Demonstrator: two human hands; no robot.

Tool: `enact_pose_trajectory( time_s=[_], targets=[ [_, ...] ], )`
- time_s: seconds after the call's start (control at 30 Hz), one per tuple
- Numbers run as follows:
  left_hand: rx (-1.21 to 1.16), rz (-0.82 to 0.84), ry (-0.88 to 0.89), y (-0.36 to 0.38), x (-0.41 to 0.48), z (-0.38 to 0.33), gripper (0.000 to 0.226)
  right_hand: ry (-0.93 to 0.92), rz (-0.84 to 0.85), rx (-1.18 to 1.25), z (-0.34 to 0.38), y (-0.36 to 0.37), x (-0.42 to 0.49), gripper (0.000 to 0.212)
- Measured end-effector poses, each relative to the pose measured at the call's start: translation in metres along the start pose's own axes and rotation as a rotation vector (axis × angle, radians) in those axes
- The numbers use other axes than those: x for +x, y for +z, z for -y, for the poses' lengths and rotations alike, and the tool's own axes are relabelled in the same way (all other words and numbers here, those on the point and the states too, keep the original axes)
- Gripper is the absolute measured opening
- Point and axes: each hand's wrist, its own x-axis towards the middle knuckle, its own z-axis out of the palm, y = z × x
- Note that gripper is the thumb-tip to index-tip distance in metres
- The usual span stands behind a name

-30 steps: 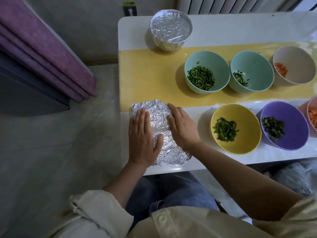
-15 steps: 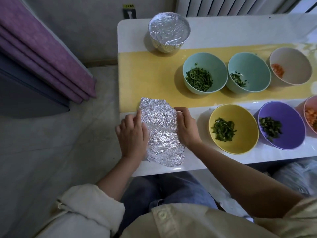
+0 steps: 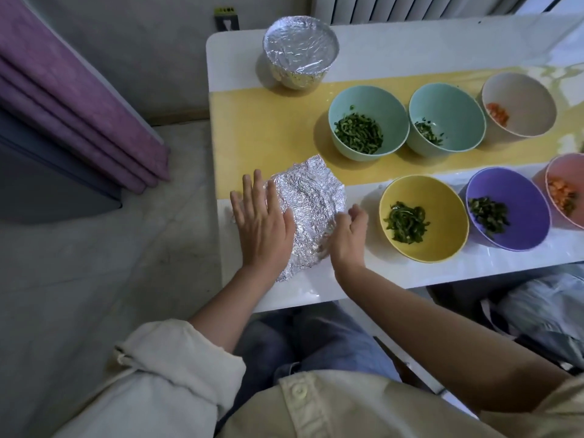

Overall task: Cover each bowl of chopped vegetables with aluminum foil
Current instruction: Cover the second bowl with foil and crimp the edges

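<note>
A crinkled sheet of aluminum foil [image 3: 308, 203] lies flat near the table's front left corner. My left hand [image 3: 262, 222] presses on its left part with straight fingers. My right hand [image 3: 349, 237] touches its right edge with loosely bent fingers. A foil-covered bowl [image 3: 300, 52] stands at the back left. Uncovered bowls hold chopped vegetables: two teal bowls [image 3: 373, 99] [image 3: 452, 105] with greens, a beige bowl [image 3: 524, 96] with orange bits, a yellow bowl [image 3: 442, 197] and a purple bowl [image 3: 518, 191] with greens, and a pink bowl [image 3: 562, 172] cut off at the right.
The white table [image 3: 410, 42] has a yellow runner [image 3: 268, 121] across its middle. Folded purple mats [image 3: 79, 105] lean at the left over the grey floor. My knees are under the table's front edge.
The left hand's fingers went from curled at the foil's side to flat on it. The right hand slid down to the foil's right edge. The sheet has turned slightly.
</note>
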Motion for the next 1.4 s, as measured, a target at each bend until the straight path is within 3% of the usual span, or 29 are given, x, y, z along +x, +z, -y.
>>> enact_pose_trajectory(
  time_s=[0.1, 0.2, 0.3, 0.4, 0.53, 0.67, 0.8, 1.07, 1.4],
  targets=[
    [0.0, -0.017, -0.03, 0.001, -0.006, -0.008, 0.062, -0.375, -0.007, -0.239, 0.021, -0.007, 0.006, 0.054],
    [0.051, 0.009, 0.018, 0.01, -0.005, -0.009, 0.06, -0.833, 0.174, -0.551, 0.03, -0.002, 0.023, 0.048],
    [0.094, 0.037, 0.012, 0.018, -0.004, -0.003, 0.06, -0.946, 0.37, -0.873, 0.025, 0.006, 0.039, 0.053],
    [-0.044, -0.007, -0.08, 0.019, -0.002, -0.001, 0.061, -0.982, 0.336, -0.926, 0.022, 0.01, 0.048, 0.053],
    [-0.346, -0.152, -0.107, 0.024, -0.003, 0.006, 0.05, -0.941, 0.279, -0.811, 0.024, 0.012, 0.05, 0.046],
    [-0.652, -0.242, -0.247, 0.026, -0.003, 0.01, 0.047, -0.811, 0.286, -0.679, 0.028, 0.012, 0.053, 0.039],
    [-0.792, -0.286, -0.332, 0.03, -0.001, 0.01, 0.041, -0.676, 0.297, -0.565, 0.032, 0.011, 0.058, 0.035],
    [-0.889, -0.217, -0.534, 0.031, 0.002, 0.013, 0.033, -0.42, 0.403, -0.326, 0.033, 0.01, 0.059, 0.028],
    [-0.884, 0.105, -0.255, 0.019, 0.056, 0.038, 0.03, -0.321, 0.151, -0.153, 0.017, 0.007, 0.035, 0.03]
  ],
)
